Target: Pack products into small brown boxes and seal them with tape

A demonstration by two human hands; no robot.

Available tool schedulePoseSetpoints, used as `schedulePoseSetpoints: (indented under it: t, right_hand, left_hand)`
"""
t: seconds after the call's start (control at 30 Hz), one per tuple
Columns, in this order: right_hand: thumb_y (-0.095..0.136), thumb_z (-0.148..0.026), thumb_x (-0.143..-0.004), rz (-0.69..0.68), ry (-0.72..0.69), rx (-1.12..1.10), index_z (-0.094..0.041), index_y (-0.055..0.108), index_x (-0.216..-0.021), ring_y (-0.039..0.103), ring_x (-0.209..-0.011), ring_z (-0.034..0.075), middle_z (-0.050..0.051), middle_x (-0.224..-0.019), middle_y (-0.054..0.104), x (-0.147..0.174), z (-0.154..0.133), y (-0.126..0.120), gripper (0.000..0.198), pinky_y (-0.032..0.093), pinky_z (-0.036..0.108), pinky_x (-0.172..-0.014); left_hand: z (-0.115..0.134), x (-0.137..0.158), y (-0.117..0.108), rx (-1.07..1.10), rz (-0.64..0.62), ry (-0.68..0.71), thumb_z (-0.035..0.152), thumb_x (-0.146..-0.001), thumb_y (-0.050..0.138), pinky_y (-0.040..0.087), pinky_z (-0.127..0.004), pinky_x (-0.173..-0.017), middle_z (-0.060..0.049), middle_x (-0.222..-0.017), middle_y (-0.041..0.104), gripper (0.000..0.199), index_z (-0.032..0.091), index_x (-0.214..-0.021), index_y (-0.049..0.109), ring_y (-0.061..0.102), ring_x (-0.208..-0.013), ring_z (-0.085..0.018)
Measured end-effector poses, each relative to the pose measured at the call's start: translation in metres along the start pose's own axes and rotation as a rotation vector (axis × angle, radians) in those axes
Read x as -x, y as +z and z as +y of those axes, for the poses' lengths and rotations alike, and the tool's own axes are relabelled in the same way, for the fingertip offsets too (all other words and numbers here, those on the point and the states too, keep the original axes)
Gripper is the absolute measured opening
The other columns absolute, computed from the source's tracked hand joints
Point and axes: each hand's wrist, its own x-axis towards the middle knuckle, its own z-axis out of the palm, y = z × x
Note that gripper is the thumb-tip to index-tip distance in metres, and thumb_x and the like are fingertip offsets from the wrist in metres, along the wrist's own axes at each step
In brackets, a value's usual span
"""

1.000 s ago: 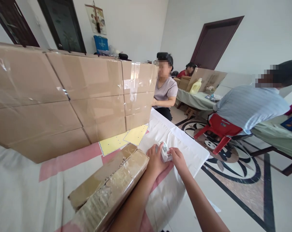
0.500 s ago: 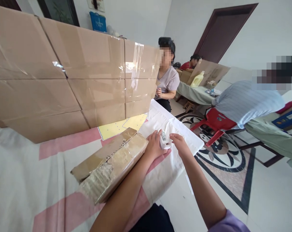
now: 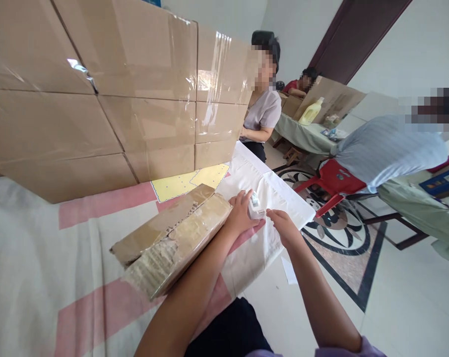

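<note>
White and pink cloth (image 3: 94, 258) covers the table; twelve o'clock means the top of the view. Over the cloth, near its right edge, is a small white gadget (image 3: 256, 208). It is longer than it is wide. Its long way leans a bit, from eleven o'clock down to five, with a pale green patch by the eleven o'clock end.

The left hand (image 3: 242, 212) grips it. Its fingers curl along the nine o'clock side, and the thumb is low, by the five o'clock end. The left arm comes up from seven o'clock and points to one.

The right hand (image 3: 284, 225) is just beside the gadget, at four o'clock. Its arm comes from five o'clock and points to eleven. Thumb and first finger are close together at the tips; I cannot tell if they pinch something thin.

At eight o'clock, next to the left arm, lies a long brown box (image 3: 175, 233), tilted from two o'clock to eight. Yellow paper (image 3: 175, 184) is at ten, below a wall of big boxes (image 3: 146, 114).

Farther off, a person in grey (image 3: 265, 111) is at twelve, a yellow bottle (image 3: 311, 112) at one, and a red chair (image 3: 338, 181) near three.
</note>
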Motion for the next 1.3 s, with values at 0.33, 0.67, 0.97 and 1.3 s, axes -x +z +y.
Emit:
schedulePoseSetpoints:
  t: [0.33, 0.67, 0.97, 1.3]
  right_hand:
    - [0.076, -0.060, -0.064, -0.037, 0.169, -0.110, -0.021, 0.055, -0.058, 0.038, -0.060, 0.014, -0.001, -0.058, 0.046, -0.003, 0.018, 0.006, 0.045, 0.030, 0.032, -0.060]
    - [0.081, -0.050, -0.065, -0.223, 0.216, -0.043, -0.019, 0.061, -0.061, 0.037, -0.063, 0.013, -0.002, -0.061, 0.046, -0.014, 0.011, -0.006, 0.038, 0.028, 0.031, -0.061]
    - [0.084, -0.053, -0.070, -0.378, 0.250, -0.126, -0.019, 0.069, -0.076, 0.046, -0.075, 0.016, 0.003, -0.081, 0.060, -0.014, 0.004, -0.023, 0.038, 0.035, 0.032, -0.069]
    - [0.083, -0.052, -0.074, -0.338, 0.196, -0.212, -0.020, 0.071, -0.078, 0.052, -0.088, 0.020, 0.007, -0.092, 0.064, -0.005, 0.015, -0.025, 0.035, 0.040, 0.033, -0.078]
  left_hand:
    - [-0.001, 0.001, 0.002, -0.007, 0.008, -0.008, 0.051, -0.069, 0.084, 0.036, -0.044, -0.114, -0.009, -0.163, 0.034, 0.109, 0.028, -0.160, 0.028, 0.045, -0.134, -0.035]
    - [-0.004, 0.001, 0.005, -0.049, 0.073, 0.013, 0.055, -0.070, 0.082, 0.037, -0.050, -0.113, -0.007, -0.161, 0.040, 0.105, 0.028, -0.159, 0.032, 0.051, -0.124, -0.036]
    - [-0.005, 0.002, 0.004, -0.031, 0.073, 0.014, 0.051, -0.067, 0.085, 0.037, -0.050, -0.111, -0.007, -0.161, 0.041, 0.109, 0.027, -0.158, 0.032, 0.051, -0.124, -0.037]
    - [-0.006, 0.003, 0.005, -0.028, 0.082, 0.031, 0.053, -0.068, 0.084, 0.038, -0.050, -0.109, -0.008, -0.157, 0.044, 0.106, 0.026, -0.158, 0.034, 0.052, -0.120, -0.037]
